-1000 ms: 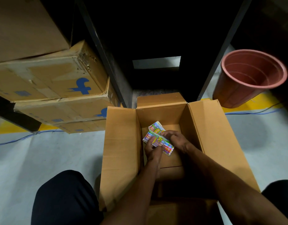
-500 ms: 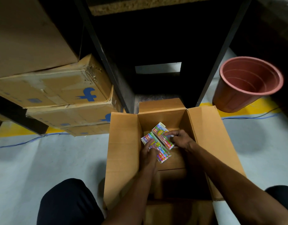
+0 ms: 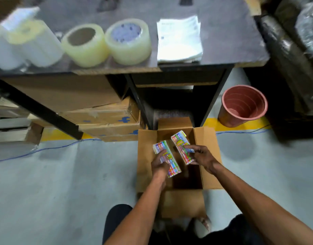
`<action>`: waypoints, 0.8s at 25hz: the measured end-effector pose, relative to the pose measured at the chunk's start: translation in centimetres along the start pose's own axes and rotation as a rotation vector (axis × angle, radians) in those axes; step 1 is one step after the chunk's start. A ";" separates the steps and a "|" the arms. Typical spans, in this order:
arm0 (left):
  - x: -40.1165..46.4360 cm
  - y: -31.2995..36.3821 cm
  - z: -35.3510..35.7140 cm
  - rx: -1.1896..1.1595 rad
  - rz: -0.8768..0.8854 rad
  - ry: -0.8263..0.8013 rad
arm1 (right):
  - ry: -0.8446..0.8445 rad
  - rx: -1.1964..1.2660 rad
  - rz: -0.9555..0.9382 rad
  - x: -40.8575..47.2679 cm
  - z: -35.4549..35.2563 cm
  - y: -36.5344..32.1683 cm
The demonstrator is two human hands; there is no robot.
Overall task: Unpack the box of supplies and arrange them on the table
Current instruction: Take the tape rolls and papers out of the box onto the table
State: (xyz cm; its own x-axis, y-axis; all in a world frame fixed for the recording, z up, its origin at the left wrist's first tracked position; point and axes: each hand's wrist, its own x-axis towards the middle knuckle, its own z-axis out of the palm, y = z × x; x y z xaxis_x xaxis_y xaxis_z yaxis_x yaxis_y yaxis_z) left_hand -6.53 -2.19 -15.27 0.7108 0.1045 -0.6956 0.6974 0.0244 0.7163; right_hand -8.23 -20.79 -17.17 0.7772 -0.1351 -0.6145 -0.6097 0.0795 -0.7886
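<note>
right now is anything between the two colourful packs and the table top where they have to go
Nothing visible blocks the way up. The left hand and right hand each hold a pack above the open box. The table edge already carries tape rolls and papers.

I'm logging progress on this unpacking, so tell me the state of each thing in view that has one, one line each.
Cardboard box: on the floor, flaps open.
Left packet: gripped by left hand, above the box.
Right packet: gripped by right hand, above the box.
Tape rolls: lying flat on the table.
Plastic sleeves: stacked on the table.
Pink bin: standing upright on the floor.
</note>
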 end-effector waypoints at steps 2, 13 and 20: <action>-5.1 3.9 -0.7 -0.037 -0.042 -0.018 | 0.013 0.019 0.030 -4.3 0.4 -3.5; -23.7 17.8 -3.1 0.130 0.079 -0.056 | 0.053 0.120 0.001 -23.0 -0.2 -17.2; -27.4 21.1 -3.3 0.164 0.168 -0.107 | 0.113 0.247 -0.061 -28.0 -1.7 -21.1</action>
State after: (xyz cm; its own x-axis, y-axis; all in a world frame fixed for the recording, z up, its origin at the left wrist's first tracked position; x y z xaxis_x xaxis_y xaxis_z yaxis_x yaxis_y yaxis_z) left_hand -11.62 -1.26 19.06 0.8174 -0.0121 -0.5759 0.5683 -0.1465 0.8097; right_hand -17.42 -20.36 16.72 0.7805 -0.2548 -0.5709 -0.4955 0.3048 -0.8134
